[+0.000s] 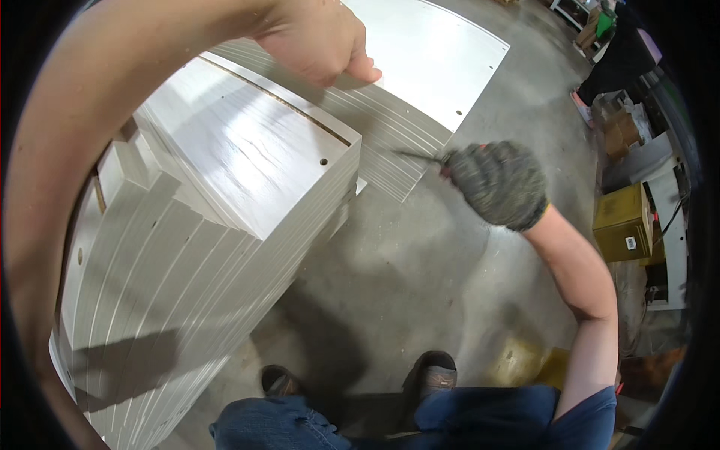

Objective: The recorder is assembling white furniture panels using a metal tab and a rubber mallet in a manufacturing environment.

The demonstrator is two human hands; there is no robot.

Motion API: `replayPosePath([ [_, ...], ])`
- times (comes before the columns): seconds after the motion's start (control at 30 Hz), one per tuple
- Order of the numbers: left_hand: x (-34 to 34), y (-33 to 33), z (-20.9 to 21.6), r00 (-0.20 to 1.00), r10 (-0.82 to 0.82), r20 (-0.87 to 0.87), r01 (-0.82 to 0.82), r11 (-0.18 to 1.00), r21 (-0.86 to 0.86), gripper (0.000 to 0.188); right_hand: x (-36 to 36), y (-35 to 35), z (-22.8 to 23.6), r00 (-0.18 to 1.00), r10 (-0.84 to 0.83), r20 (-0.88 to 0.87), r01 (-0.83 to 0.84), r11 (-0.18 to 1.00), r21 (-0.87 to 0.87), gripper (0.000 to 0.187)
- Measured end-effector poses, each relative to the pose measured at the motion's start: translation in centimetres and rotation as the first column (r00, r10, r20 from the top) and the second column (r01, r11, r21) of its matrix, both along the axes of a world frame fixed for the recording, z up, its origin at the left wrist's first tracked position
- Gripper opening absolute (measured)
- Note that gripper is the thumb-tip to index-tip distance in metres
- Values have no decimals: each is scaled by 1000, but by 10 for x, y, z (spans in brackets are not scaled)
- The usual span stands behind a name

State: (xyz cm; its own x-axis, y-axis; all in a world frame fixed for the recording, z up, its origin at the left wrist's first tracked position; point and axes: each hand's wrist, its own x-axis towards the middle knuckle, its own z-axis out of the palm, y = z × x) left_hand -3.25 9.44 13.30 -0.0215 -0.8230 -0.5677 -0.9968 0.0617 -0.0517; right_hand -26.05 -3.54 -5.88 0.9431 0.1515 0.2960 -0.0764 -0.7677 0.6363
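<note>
My bare left hand (319, 46) is at the top, its fingers curled in, over the near edge of a stack of white panels (427, 49). Whether anything is inside those fingers is hidden. My right hand (499, 184), in a dark grey knit glove, is closed around a thin, dark-bladed hand tool (414, 155) with a bit of reddish handle showing. The blade points left toward the layered side of that stack; motion blur hides its exact kind. Closer to me, on the left, stands a tall stack of white boards (255, 142). The top board has a groove along one edge and a small hole.
Grey concrete floor (390, 277) lies below, with my shoes (435, 371) at the bottom. A yellow-brown box (622, 221) and a cardboard box (621, 135) stand along the right side. Another person (619, 64) in dark trousers is at the upper right.
</note>
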Motion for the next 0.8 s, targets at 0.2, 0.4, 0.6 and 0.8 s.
replayPosePath([
  [0.2,-3,-9,1,988,-50,149,43,998,46,47,-1,-33,49,946,204,254,-263,938,226,34],
  [0.4,-4,4,-1,996,87,25,-88,995,43,50,12,-7,20,952,234,199,-216,970,-112,37],
  [0.6,-4,-7,-2,997,-70,43,71,997,-30,50,-5,-33,29,1000,3,6,-6,707,707,38],
  [0.8,-4,0,4,995,67,74,-70,997,42,48,21,2,29,936,210,283,-220,975,4,22],
])
